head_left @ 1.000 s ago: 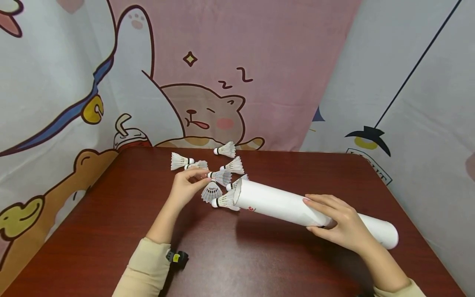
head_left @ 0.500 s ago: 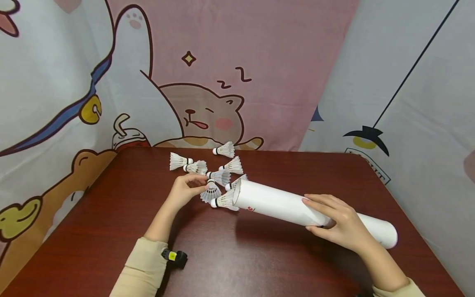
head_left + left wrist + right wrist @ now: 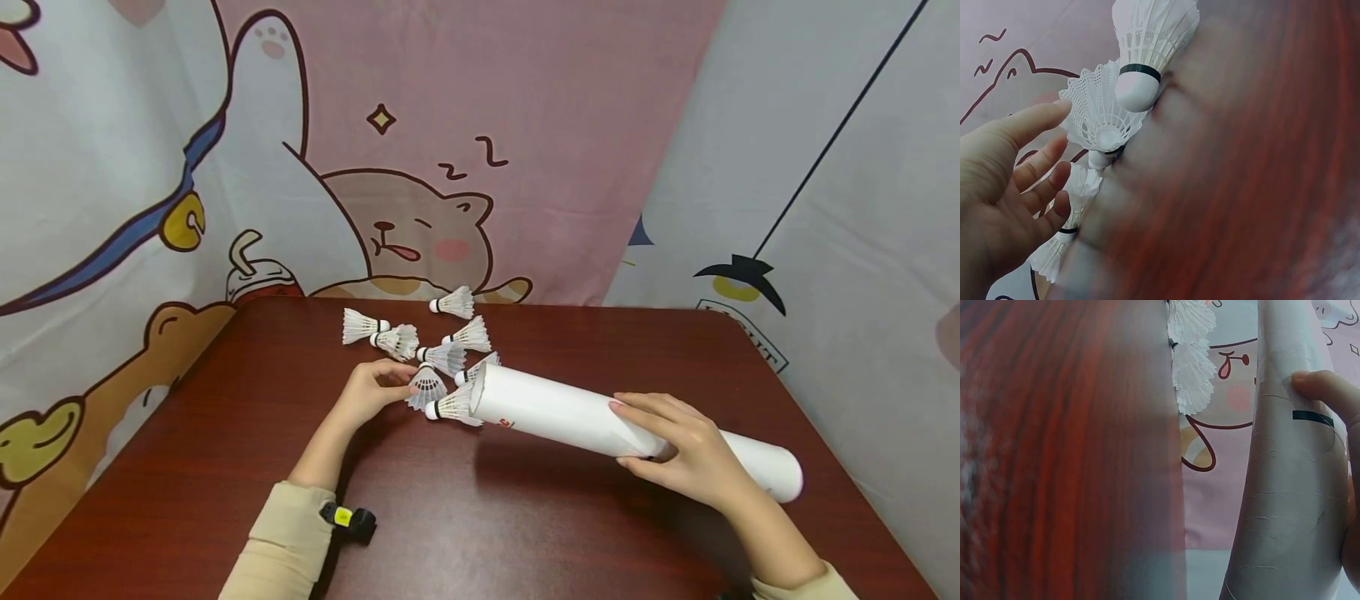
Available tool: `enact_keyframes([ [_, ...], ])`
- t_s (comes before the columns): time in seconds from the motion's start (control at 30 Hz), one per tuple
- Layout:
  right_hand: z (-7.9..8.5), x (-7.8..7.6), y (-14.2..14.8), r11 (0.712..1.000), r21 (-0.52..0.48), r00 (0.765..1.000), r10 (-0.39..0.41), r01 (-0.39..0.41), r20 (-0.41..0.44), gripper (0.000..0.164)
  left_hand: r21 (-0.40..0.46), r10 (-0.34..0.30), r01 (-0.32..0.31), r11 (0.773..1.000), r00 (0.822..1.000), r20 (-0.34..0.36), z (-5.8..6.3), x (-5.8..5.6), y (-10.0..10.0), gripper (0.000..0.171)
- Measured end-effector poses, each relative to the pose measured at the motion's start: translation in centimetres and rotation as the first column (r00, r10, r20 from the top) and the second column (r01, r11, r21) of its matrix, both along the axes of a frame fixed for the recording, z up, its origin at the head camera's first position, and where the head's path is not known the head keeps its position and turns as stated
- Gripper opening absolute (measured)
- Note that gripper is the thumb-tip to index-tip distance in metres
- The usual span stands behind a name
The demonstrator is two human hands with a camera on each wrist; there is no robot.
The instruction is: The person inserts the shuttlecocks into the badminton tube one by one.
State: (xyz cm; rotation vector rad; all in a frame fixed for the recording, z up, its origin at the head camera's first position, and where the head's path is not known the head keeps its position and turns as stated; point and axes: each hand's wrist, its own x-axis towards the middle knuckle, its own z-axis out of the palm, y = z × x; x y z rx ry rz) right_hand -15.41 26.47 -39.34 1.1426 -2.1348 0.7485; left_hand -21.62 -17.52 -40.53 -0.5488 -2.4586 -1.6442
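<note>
My left hand [image 3: 369, 393] is at a white shuttlecock with a netted skirt [image 3: 428, 388]. In the left wrist view the thumb tip overlaps the rim of that netted skirt [image 3: 1100, 119], and the other fingers are loosely bent, spaced apart from the thumb. My right hand [image 3: 686, 446] grips a long white shuttlecock tube [image 3: 558, 407] around its middle, tilted above the table. Its uncovered end faces left, toward the birds. A feathered shuttlecock [image 3: 452, 406] lies just in front of that end, its skirt partly hidden by the tube.
Several more shuttlecocks lie in a loose cluster behind, including one at the left [image 3: 365, 326] and one near the back edge [image 3: 453, 302]. All rest on a dark red-brown table [image 3: 420, 517]. A cartoon-printed curtain [image 3: 570, 150] hangs behind it.
My left hand has drawn down and slightly toward me, from the cork of one shuttlecock to the netted one in front. The right hand and tube have stayed still.
</note>
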Motion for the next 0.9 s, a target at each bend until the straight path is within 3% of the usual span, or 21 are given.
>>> enact_keyframes([
  [0.27,0.0,0.1,0.0,1.000,0.008,1.000,-0.008,0.008,0.006,0.058,-0.007,0.003,-0.003,1.000,1.000,-0.006,-0.5,-0.3,-0.2,0.023],
  [0.53,0.0,0.1,0.1,1.000,0.015,1.000,-0.013,0.013,0.009,0.058,0.013,0.087,-0.086,0.996,0.995,-0.058,-3.8,-2.3,-1.2,0.015],
  [0.7,0.0,0.1,0.0,1.000,0.013,1.000,-0.007,0.007,0.005,0.058,0.024,0.130,-0.128,0.991,0.987,-0.097,-3.5,-2.1,-1.2,0.010],
  [0.9,0.0,0.1,0.0,1.000,0.013,1.000,-0.006,0.006,0.001,0.058,0.042,0.177,-0.173,0.984,0.972,-0.156,-1.9,-1.0,-0.7,0.007],
])
